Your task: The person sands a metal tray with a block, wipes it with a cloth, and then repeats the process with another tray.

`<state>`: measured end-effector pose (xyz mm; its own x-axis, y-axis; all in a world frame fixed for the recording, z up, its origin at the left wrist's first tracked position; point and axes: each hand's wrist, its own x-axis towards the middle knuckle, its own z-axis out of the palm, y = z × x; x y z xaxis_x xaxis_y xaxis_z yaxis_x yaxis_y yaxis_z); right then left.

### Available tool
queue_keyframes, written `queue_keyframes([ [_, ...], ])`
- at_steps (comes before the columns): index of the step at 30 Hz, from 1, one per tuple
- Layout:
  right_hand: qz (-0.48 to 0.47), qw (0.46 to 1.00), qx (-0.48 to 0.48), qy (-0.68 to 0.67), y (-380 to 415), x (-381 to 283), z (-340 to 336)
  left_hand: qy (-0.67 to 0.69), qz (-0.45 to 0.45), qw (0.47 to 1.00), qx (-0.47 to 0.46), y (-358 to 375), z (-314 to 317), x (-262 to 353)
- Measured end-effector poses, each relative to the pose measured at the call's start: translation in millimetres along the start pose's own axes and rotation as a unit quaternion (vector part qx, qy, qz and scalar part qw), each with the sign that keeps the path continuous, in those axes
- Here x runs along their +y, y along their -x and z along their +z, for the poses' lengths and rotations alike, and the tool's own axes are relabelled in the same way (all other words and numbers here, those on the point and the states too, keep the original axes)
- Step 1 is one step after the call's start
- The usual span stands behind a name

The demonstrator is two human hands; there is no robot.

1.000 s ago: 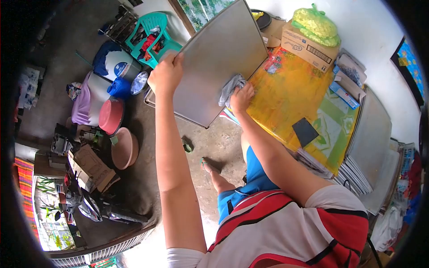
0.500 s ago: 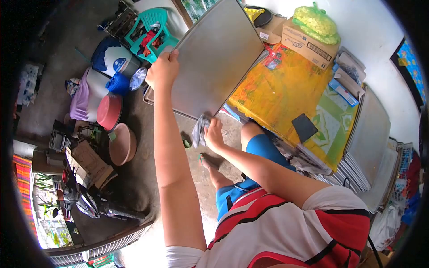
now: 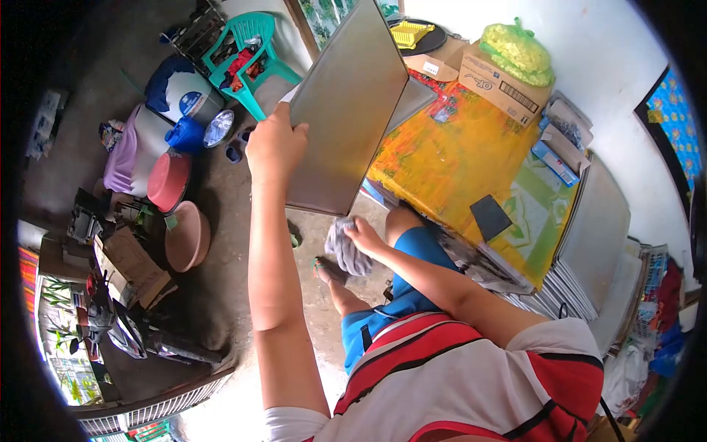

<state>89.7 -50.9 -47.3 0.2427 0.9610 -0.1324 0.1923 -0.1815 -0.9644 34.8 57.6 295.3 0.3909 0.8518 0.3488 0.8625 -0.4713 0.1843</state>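
My left hand [image 3: 275, 147] is closed on the left edge of a large, flat grey metal tray [image 3: 346, 110], which is held up on a tilt with its broad face towards me. Just below the tray's bottom edge, my right hand [image 3: 364, 237] grips a crumpled grey cloth [image 3: 347, 252] that hangs down from the fingers. Part of the far side of the tray is hidden, and a second grey sheet-like surface [image 3: 412, 102] shows behind its right edge.
To the right is a table with a yellow cover [image 3: 434, 162], carrying a cardboard box [image 3: 501, 87] and a dark square piece [image 3: 490, 217]. Several metal trays [image 3: 600, 221] lean beyond it. Basins [image 3: 187, 237], a green chair [image 3: 254, 37] and a motorcycle [image 3: 121, 324] are on the left.
The tray has turned and looks narrower, still in my left hand. My right hand has come down off the tray's lower edge, and the cloth now hangs looser.
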Motion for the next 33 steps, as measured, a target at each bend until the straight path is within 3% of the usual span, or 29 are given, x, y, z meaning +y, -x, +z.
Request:
queue_keyframes([
  [2,0.044,0.993,0.060,-0.091,-9,-33,-22,0.006,-0.004,1.000,0.003,12,-3,9],
  [5,0.027,0.935,0.095,-0.341,-19,-74,-52,-0.011,0.006,1.000,-0.008,28,-6,19],
  [8,0.032,0.878,0.152,-0.452,-15,-142,-93,-0.051,0.027,0.998,-0.016,50,-13,34],
  [11,-0.027,0.840,0.143,-0.523,-28,-163,-129,-0.105,0.085,0.991,0.021,76,-7,41],
  [15,-0.064,0.833,0.108,-0.539,-32,-156,-147,-0.133,0.171,0.969,0.118,92,13,41],
  [18,-0.050,0.822,0.167,-0.542,-29,-152,-147,-0.123,0.228,0.954,0.151,105,14,52],
  [24,-0.010,0.813,0.127,-0.568,-16,-160,-163,-0.121,0.253,0.948,0.154,102,3,68],
  [26,-0.011,0.817,0.140,-0.559,-25,-165,-164,-0.111,0.254,0.949,0.153,92,25,65],
  [30,0.056,0.809,0.077,-0.580,-60,-119,-166,-0.111,0.247,0.952,0.144,82,76,57],
  [33,0.014,0.849,0.117,-0.516,-51,-116,-160,-0.116,0.231,0.959,0.120,81,107,55],
])
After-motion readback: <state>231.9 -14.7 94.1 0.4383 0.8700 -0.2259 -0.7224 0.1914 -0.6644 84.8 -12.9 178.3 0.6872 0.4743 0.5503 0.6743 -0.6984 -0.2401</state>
